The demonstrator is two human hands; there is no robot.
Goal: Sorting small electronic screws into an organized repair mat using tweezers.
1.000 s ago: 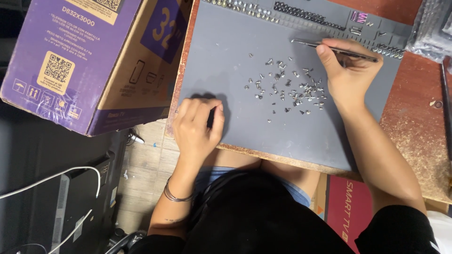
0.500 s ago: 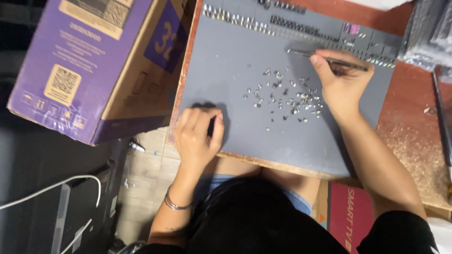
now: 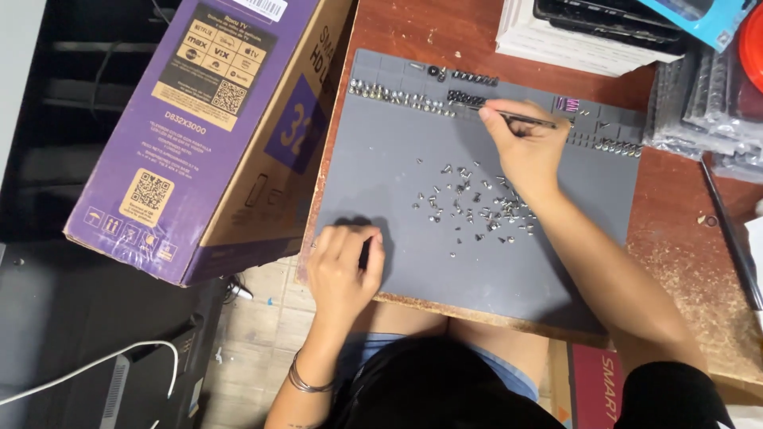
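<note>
Shifted up toward sorted screw row [image 3: 401, 95] — right hand [image 3: 524, 151] pinching tweezers [image 3: 517, 119]; left hand [image 3: 343, 266] curled, flat on grey mat [image 3: 397, 167]. Loose screws [image 3: 469, 208]: tiny, light, slippery — best gripped by shank.

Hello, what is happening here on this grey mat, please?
A person sorts small screws on a grey mat. The right hand holds thin tweezers near the rows of screws at the mat's far edge. The left hand rests on the near corner, beside a purple cardboard box.
</note>
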